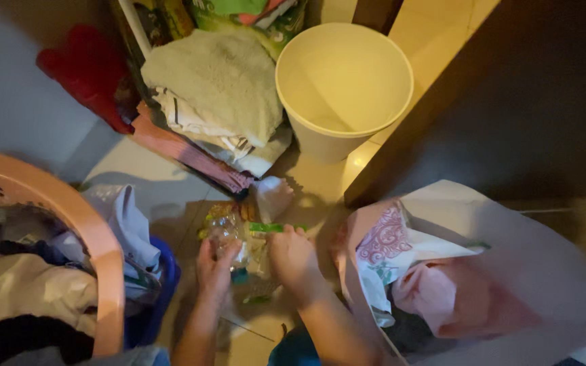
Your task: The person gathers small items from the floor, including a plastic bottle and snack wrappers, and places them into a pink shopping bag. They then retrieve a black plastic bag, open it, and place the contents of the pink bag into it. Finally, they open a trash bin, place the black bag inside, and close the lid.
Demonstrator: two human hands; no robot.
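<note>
**On a crowded patch of floor, two hands work at a clear plastic wrapper**

Along the left edge curves the rim of one pink laundry basket (96, 237), filled with dark and pale cloth. Just beside it sits one blue tub (161, 285) with a grey garment draped over its lip. These two close off the left side, so the bare floor tiles (150, 169) form only a narrow strip running up toward the wall.

At the middle, the left hand (215, 264) is curled around a crumpled clear plastic wrapper (225, 230), which lies low over the tiles between the tub and the bag. The right hand (293, 257) is bent over the same bundle, fingers pressed down on it near a thin green strip (272, 228); whether it truly grips cannot be told. The two hands are near each other, not touching.

Above them rises one stack of folded towels and clothes (218, 88), with one red cloth (86, 68) to its left against the wall. Right of the stack stands one pale round bucket (344, 88), upright and open.

A dark furniture edge (428, 108) cuts diagonally down to the floor, hemming the right side. Below it gapes one large white bag (537, 271), holding pink and patterned fabric, just beside the right forearm.
</note>
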